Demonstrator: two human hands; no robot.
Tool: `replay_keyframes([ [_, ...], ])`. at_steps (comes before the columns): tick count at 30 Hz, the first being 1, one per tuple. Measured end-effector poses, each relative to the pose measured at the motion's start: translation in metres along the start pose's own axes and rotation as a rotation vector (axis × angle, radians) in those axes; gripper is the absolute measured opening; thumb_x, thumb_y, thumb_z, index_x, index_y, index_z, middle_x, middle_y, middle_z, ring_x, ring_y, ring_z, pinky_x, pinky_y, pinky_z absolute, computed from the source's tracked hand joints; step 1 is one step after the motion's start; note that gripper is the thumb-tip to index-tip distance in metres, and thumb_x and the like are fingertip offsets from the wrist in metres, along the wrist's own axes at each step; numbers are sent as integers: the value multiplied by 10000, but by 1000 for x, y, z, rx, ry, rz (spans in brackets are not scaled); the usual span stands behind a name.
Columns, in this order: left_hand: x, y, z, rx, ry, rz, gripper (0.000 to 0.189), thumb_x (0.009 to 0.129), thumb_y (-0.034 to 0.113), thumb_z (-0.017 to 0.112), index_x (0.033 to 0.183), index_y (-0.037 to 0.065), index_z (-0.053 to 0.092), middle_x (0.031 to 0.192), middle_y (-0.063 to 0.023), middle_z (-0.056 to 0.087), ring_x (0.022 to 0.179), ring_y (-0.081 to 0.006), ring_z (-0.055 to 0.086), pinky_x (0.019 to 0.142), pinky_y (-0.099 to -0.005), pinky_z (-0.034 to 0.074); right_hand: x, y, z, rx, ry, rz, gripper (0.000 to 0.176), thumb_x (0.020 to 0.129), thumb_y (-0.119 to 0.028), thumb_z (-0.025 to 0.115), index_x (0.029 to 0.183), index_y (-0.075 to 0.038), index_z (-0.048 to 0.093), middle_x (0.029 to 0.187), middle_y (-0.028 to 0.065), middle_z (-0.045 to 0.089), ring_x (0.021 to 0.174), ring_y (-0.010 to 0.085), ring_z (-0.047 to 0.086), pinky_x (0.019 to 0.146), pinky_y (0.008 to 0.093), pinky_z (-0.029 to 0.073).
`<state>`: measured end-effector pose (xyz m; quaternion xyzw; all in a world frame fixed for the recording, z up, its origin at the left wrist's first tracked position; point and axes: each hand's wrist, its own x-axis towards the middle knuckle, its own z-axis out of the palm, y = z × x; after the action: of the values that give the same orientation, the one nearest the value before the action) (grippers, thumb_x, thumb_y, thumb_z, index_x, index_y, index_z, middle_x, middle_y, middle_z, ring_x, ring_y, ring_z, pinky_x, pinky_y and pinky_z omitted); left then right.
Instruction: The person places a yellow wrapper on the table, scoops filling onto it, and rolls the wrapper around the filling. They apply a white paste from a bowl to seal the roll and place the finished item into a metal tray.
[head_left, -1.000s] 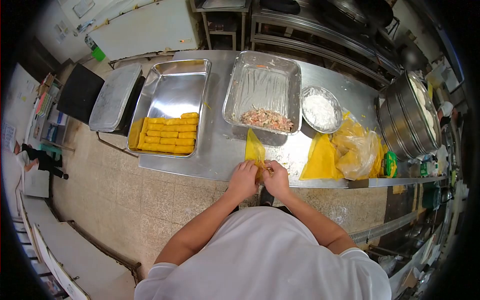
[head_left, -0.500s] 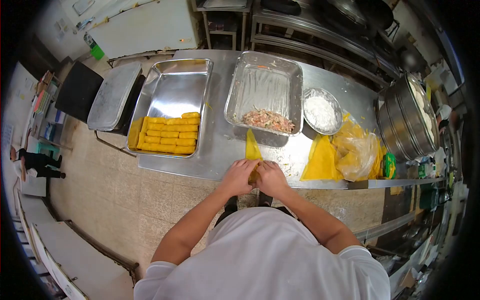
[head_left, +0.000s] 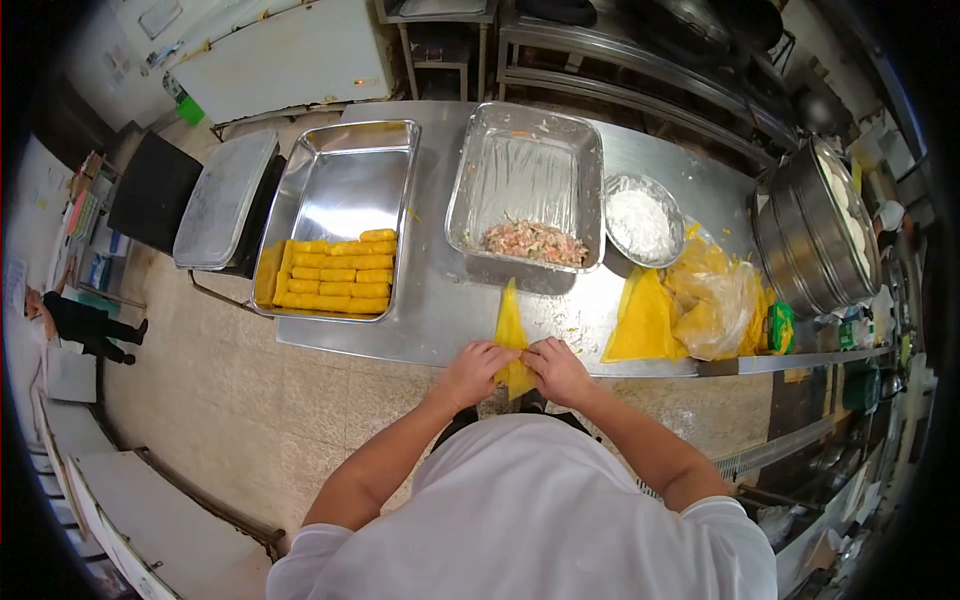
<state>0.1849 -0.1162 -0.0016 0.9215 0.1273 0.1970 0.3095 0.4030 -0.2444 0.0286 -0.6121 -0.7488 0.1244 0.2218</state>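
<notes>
The left hand (head_left: 478,373) and right hand (head_left: 557,370) meet at the near edge of the steel table (head_left: 430,315), fingertips close together, pinching a thin yellow triangular sheet (head_left: 511,325) between them. Compared with half a second ago, the hands sit slightly nearer the body, and the sheet's tip has drawn back from the tray beyond; its nearer end now shows below the fingers. The sheet's long axis runs away from the body, its narrow tip pointing forward. Right of the hands lies a pile of yellow sheets (head_left: 642,325); left, a rectangular steel tray (head_left: 355,180) holds yellow rolls (head_left: 340,275). Straight ahead, a plastic-lined rectangular tray (head_left: 525,175) holds pinkish chopped filling (head_left: 537,243), with a round bowl of white powder (head_left: 640,222) to its right.
</notes>
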Motion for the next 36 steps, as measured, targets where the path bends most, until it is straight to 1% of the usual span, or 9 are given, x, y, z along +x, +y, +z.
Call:
replay_keyframes([
  [5,8,1,4,-62,110,-136,400,809,-22,673,1201,40,717,1203,-142,701,1155,-379,629,1000,-486,512,8,-19,3,161,234,194,393,852,-62,736,1241,-27,694,1040,153,653,1021,361,625,910,457,514],
  [12,27,9,5,-163,201,-394,377,819,60,772,1189,25,706,1154,-159,679,1091,-396,627,960,-485,523,13,-18,17,-146,154,36,335,892,-91,680,1209,19,676,1078,170,669,1023,362,631,909,459,521],
  [15,24,16,-18,-108,149,-140,366,838,80,780,1193,32,707,1141,-159,680,1085,-394,627,963,-486,523,15,-9,19,-144,71,63,333,891,-97,670,1205,13,673,1103,175,678,1022,357,633,922,452,523],
  [17,22,7,-14,-63,64,-149,368,844,89,783,1201,38,707,1150,-159,679,1086,-391,630,970,-491,522,17,-5,19,-117,43,74,319,882,-96,671,1183,9,674,1098,174,677,1017,353,633,926,449,523],
  [20,28,-7,-8,28,3,-159,347,857,104,789,1190,40,715,1170,-161,677,1095,-388,629,981,-497,521,26,-25,0,-139,233,31,272,888,-102,650,1134,9,684,1047,157,661,1002,346,630,914,451,523],
  [24,36,-6,-13,1,-8,-229,286,866,115,790,1135,36,733,1160,-161,667,1107,-385,622,990,-493,518,26,-14,11,-151,176,-12,298,874,-93,670,1151,14,686,1032,151,656,1003,343,631,913,458,522],
  [29,35,-7,-26,-46,84,-90,275,879,124,785,1136,36,747,1181,-156,674,1121,-376,623,988,-485,515,31,0,12,-172,36,28,291,872,-97,705,1146,2,692,1035,147,654,1009,337,627,898,449,524],
  [33,40,-26,-25,14,-55,-42,263,894,152,787,1135,50,756,1174,-136,684,1116,-359,625,969,-471,516,38,-4,7,-113,115,47,263,890,-119,713,1125,-1,701,1021,145,647,1005,347,622,885,443,520],
  [36,46,-27,-24,-4,39,-69,190,915,157,768,1078,60,765,1069,-123,677,1088,-354,624,958,-465,512,41,-3,5,-130,91,67,276,897,-128,730,1143,-5,703,1040,151,659,1017,355,626,905,449,516],
])
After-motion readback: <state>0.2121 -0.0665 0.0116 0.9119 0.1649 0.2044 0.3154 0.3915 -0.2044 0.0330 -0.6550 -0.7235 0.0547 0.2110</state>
